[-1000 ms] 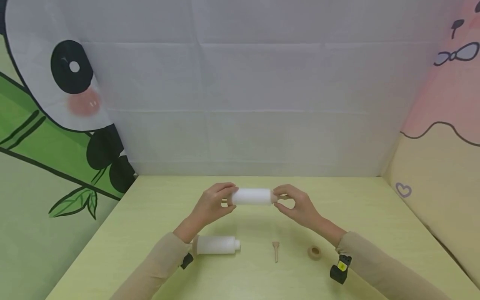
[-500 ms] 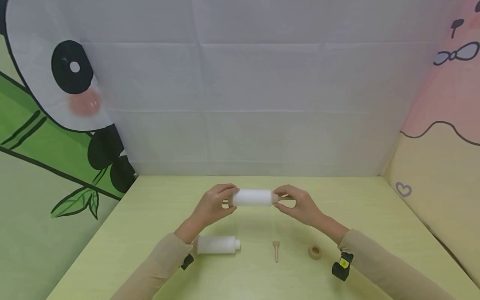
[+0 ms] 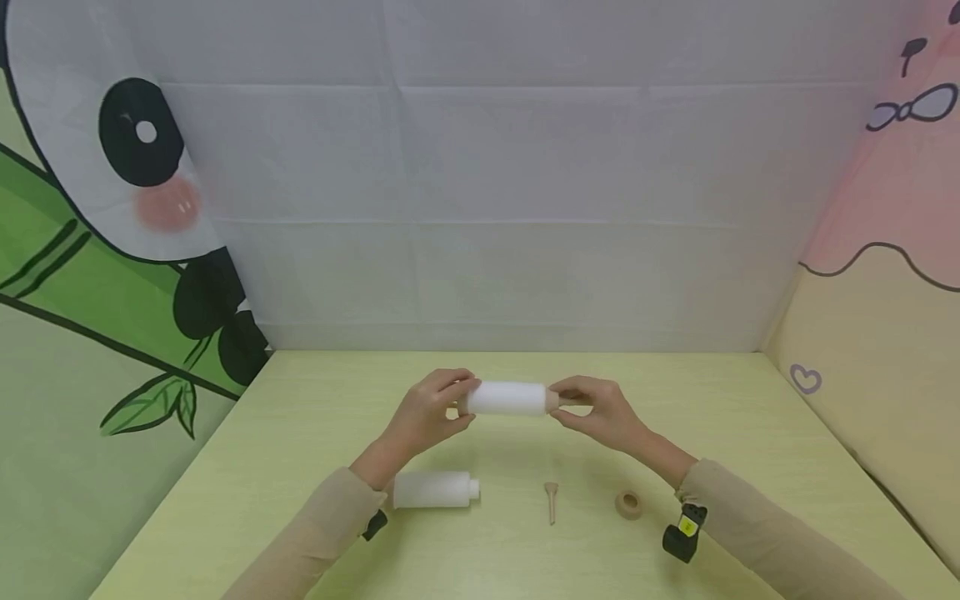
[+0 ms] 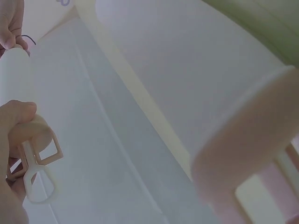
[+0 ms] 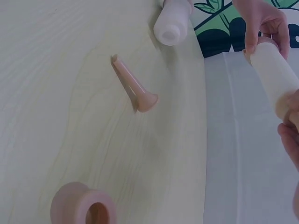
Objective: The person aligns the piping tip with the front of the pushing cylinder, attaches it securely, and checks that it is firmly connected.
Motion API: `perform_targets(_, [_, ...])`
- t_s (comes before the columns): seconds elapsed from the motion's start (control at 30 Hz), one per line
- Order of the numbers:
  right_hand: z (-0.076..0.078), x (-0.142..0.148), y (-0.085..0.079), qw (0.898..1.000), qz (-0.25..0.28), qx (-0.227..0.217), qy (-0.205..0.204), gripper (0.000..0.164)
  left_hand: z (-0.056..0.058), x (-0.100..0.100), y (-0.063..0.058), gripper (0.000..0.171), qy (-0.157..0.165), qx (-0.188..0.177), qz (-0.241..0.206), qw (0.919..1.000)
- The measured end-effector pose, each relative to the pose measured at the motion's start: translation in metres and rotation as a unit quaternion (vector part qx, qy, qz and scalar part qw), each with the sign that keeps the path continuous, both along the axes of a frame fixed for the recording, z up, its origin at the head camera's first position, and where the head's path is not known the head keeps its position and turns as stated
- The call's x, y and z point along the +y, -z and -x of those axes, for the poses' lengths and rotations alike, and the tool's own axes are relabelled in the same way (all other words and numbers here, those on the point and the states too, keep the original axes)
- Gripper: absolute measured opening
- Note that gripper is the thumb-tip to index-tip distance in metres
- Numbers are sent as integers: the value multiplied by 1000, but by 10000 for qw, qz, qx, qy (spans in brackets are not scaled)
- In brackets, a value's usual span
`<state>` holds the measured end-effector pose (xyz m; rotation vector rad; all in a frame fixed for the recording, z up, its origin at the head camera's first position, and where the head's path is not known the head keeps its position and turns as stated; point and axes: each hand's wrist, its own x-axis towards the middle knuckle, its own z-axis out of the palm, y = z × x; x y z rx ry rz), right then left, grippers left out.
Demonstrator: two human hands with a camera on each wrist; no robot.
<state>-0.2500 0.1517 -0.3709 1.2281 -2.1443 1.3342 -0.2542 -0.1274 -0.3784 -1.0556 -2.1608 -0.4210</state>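
The white cylinder (image 3: 510, 398) lies roughly level between the two hands, lifted above the table (image 3: 712, 375), its long smooth side bare from the left fingertips to the right ones. It looks like hollow plastic, so it should be light and stiff, more likely to slip on that smooth wall than to dent. The broad tan cap (image 4: 32, 133) is at the left hand's end, with pale loops (image 4: 41, 201) jutting out past the grip; these look thin and probably the most breakable part. The narrower tan tip (image 3: 552, 401) sits at the right hand's fingertips. The left hand (image 3: 422, 412) grasps the capped end between thumb and fingers, and the right hand (image 3: 603, 414) pinches the tip; those two ends seem the surest holds, with the middle of the wall a fair place for steadying. Below the left hand, beside its wrist, a second white cylinder (image 3: 432, 490) lies on its side, its stepped neck toward the right hand's side. On the person's side of the gap between the hands lies a small flared peg (image 3: 551, 502), slim enough to want a fingertip pinch. Below the right hand rests a tan ring (image 3: 628, 504), likely best taken by its rim.
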Motion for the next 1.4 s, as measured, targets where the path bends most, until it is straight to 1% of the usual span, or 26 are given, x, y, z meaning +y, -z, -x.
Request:
perform_targets(0.17, [2,0,1,9987,116,-486,-116,26,-2,0,0,50,-46,188,29,9998])
perform_targets(0.3, [1,1,4,9955,135,-933,-53,25,-3,0,1,50,-35,244,100,9996])
perform_targets(0.37, [0,2,5,9936,124,-1125,13,25,-3,1,2,50,-26,180,98,9998])
perform_targets(0.43, [0,2,6,9918,103,-1271,49,25,-3,0,3,49,-1,-54,42,10000])
perform_targets(0.5, [0,2,7,9911,53,-1330,68,24,-4,-1,3,48,68,-391,-62,9992])
perform_targets(0.6, [-2,1,7,9923,-88,-1225,151,25,-4,-4,1,47,164,-826,-169,9963])
perform_targets(0.67, [-4,1,5,9933,-173,-1124,225,26,-4,-4,0,47,236,-996,-199,9945])
perform_targets(0.73, [-5,2,4,9937,-229,-1054,301,27,-3,-6,-2,46,238,-1110,-167,9934])
perform_targets(0.83, [-5,4,4,9944,-212,-989,302,28,-3,-9,-2,45,139,-1331,-100,9909])
perform_targets(1.0, [-4,9,6,9961,-143,-818,311,30,-1,-18,0,44,-201,-1563,101,9874])
perform_targets(1.1, [-5,10,9,9954,-160,-872,359,30,2,-25,1,43,-334,-1694,147,9849])
perform_targets(1.17, [-6,11,11,9947,-184,-937,386,30,4,-29,2,43,-401,-1870,148,9814])
perform_targets(1.27, [-8,12,13,9940,-214,-973,459,30,8,-36,5,42,-549,-2229,119,9732])
perform_targets(1.4, [-9,12,15,9938,-257,-916,580,29,13,-44,10,42,-764,-2841,-54,9557])
